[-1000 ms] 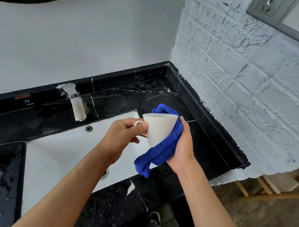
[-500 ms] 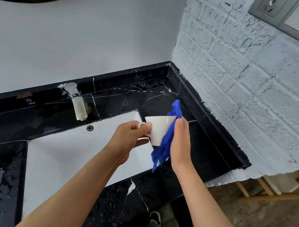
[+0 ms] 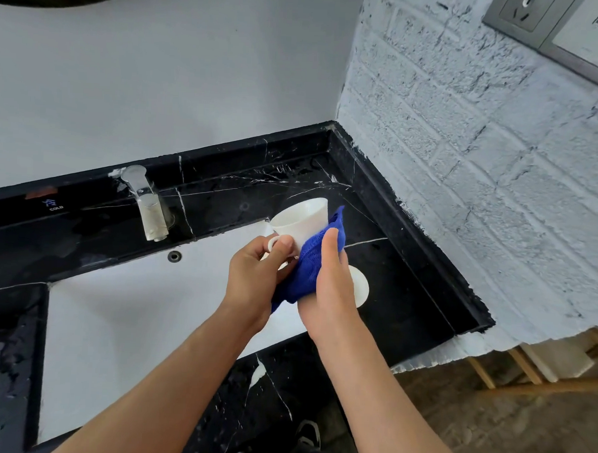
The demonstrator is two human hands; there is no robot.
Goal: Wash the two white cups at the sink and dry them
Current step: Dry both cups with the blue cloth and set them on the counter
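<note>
A white cup (image 3: 303,219) is held over the right end of the white sink (image 3: 133,308), tilted with its mouth toward the back wall. My left hand (image 3: 254,275) pinches its handle. My right hand (image 3: 329,286) presses a blue cloth (image 3: 309,264) against the cup's lower side. A second white cup (image 3: 359,287) stands on the black counter just right of my right hand, mostly hidden behind it.
A chrome faucet (image 3: 147,206) rises behind the sink. The black marble counter (image 3: 402,265) is wet and ends at a white brick wall (image 3: 481,183) on the right. A wall socket (image 3: 526,13) sits high up there. Wooden legs (image 3: 524,369) show below the counter's right end.
The cup has tipped further over and moved up. My right hand has slid the cloth under and around its lower side. The second cup has come into view on the counter.
</note>
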